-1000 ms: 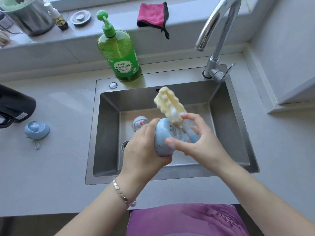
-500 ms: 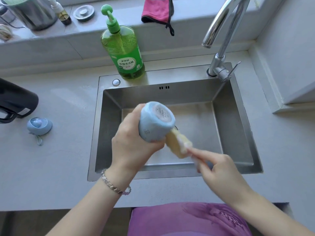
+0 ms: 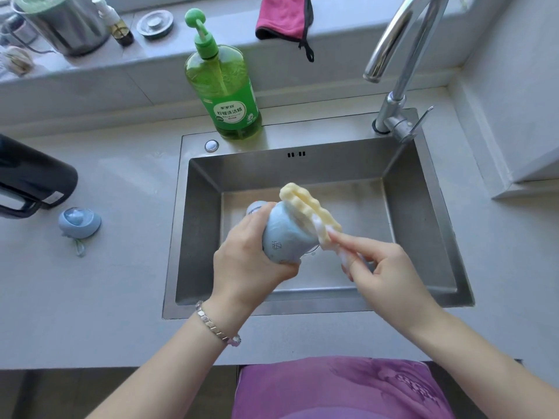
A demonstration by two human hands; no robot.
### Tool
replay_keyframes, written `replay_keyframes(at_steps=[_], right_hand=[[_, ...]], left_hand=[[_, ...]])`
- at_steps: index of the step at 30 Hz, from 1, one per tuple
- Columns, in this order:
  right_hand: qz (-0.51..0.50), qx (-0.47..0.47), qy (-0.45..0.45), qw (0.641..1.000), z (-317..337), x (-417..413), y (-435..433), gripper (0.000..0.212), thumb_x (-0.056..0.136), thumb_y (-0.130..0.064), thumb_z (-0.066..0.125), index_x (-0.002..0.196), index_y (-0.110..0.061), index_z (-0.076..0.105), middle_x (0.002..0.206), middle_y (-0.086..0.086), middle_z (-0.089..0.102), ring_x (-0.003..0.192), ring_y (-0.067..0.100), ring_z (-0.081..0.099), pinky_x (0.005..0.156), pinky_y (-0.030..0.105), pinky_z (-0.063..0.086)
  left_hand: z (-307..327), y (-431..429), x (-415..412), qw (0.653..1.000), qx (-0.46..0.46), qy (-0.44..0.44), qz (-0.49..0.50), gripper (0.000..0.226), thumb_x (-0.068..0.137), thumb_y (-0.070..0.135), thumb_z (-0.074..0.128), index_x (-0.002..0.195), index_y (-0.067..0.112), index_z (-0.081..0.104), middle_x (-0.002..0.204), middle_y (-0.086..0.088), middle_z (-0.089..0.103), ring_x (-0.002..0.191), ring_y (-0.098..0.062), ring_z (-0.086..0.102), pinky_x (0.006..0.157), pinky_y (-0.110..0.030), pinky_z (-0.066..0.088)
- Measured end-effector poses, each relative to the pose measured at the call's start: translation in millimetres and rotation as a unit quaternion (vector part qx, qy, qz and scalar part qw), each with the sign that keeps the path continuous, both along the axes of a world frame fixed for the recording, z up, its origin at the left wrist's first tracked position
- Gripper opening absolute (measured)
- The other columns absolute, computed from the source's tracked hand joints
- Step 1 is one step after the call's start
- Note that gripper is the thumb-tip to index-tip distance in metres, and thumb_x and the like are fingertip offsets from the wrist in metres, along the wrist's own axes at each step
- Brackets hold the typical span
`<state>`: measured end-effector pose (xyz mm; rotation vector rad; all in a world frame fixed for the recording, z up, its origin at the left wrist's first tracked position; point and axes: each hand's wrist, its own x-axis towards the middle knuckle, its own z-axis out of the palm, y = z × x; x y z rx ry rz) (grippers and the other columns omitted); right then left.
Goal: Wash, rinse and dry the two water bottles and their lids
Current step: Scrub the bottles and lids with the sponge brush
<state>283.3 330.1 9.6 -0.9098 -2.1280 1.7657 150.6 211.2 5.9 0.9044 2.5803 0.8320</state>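
The fingers (image 3: pixel 348 241) of your right hand (image 3: pixel 390 273) pinch the wavy yellow sponge brush (image 3: pixel 305 207). Over the steel sink (image 3: pixel 417 213) it has swung up along the pale blue plastic bottle (image 3: pixel 287 237) that your left hand (image 3: pixel 251 261) grips: still washing, I judge.

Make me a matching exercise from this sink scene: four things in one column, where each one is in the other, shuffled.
1 blue bottle
2 sponge brush
3 blue lid
4 pink cloth

A on the ledge behind the sink
B in the right hand
C on the counter left of the sink
D in the left hand

Pairs: 1-D, 2-B, 3-C, 4-A
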Motion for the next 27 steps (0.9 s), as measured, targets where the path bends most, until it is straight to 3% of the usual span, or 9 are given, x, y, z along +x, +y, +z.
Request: replay_keyframes(at_steps=[3, 8, 12, 16, 19, 24, 27], right_hand=[[-0.022, -0.004, -0.029, 0.999, -7.4, -3.6, 6.6, 0.037, 0.092, -0.007, 0.052, 0.106, -0.039, 0.064, 0.055, -0.005, 0.034, 0.053, 0.016, 0.026, 0.049, 0.027, 0.025], [-0.008, -0.038, 0.013, 0.999, 9.4, 3.5, -10.8, 0.043, 0.092, -0.005, 0.052, 0.100, -0.046, 0.062, 0.050, -0.011, 0.036, 0.049, 0.014, 0.024, 0.044, 0.021, 0.022], [-0.054, -0.073, -0.012, 0.996, 3.3, 0.0, 1.0, 0.033, 0.093, -0.003, 0.050, 0.110, -0.026, 0.066, 0.046, -0.010, 0.035, 0.042, 0.007, 0.023, 0.041, 0.014, 0.023], [-0.020, -0.110, 0.014, 0.994, 17.5, 1.9, -8.7, 0.039, 0.092, -0.005, 0.052, 0.100, -0.040, 0.067, 0.051, -0.006, 0.035, 0.049, 0.018, 0.022, 0.041, 0.022, 0.021], [-0.061, -0.119, 0.003, 0.991, 14.3, -2.0, -0.3, 0.034, 0.092, -0.002, 0.050, 0.104, -0.029, 0.067, 0.051, -0.001, 0.034, 0.040, 0.010, 0.021, 0.038, 0.015, 0.021], [-0.027, -0.126, 0.018, 0.992, 22.2, -2.5, -4.8, 0.039, 0.091, -0.004, 0.052, 0.097, -0.039, 0.067, 0.050, -0.004, 0.034, 0.044, 0.011, 0.021, 0.039, 0.018, 0.020], [-0.058, -0.121, -0.007, 0.991, 14.8, -4.8, 3.0, 0.033, 0.092, -0.002, 0.050, 0.104, -0.028, 0.067, 0.052, -0.001, 0.033, 0.040, 0.007, 0.020, 0.037, 0.014, 0.021]], left_hand=[[3.0, -1.5, 3.4, 1.000, 0.005, 0.024, -0.018, 0.078, 0.053, 0.029, 0.082, 0.125, 0.034, 0.051, 0.105, 0.015, 0.059, 0.094, -0.012, 0.056, 0.071, -0.030, 0.051], [4.8, -1.8, -5.6, 1.000, -0.001, 0.013, 0.016, 0.078, 0.053, 0.029, 0.081, 0.124, 0.038, 0.050, 0.098, 0.018, 0.055, 0.091, -0.008, 0.052, 0.070, -0.025, 0.043], [7.6, -2.8, -1.8, 0.999, -0.002, 0.047, -0.019, 0.080, 0.051, 0.028, 0.083, 0.125, 0.032, 0.052, 0.105, 0.015, 0.059, 0.092, -0.011, 0.054, 0.070, -0.027, 0.045], [6.4, -0.1, -4.4, 0.999, -0.019, 0.034, 0.005, 0.075, 0.054, 0.029, 0.081, 0.123, 0.033, 0.051, 0.094, 0.018, 0.052, 0.090, -0.014, 0.054, 0.067, -0.026, 0.040], [7.8, 0.4, -2.0, 0.999, -0.009, 0.045, -0.018, 0.078, 0.052, 0.029, 0.082, 0.124, 0.033, 0.052, 0.102, 0.017, 0.057, 0.091, -0.013, 0.054, 0.068, -0.027, 0.045], [6.7, 1.1, -3.3, 0.999, -0.012, 0.041, -0.003, 0.078, 0.052, 0.030, 0.082, 0.124, 0.032, 0.052, 0.101, 0.016, 0.056, 0.092, -0.014, 0.056, 0.066, -0.026, 0.041], [7.5, -1.3, -1.6, 0.998, -0.013, 0.054, -0.020, 0.080, 0.050, 0.030, 0.083, 0.124, 0.033, 0.052, 0.105, 0.017, 0.059, 0.092, -0.013, 0.056, 0.068, -0.027, 0.046]])
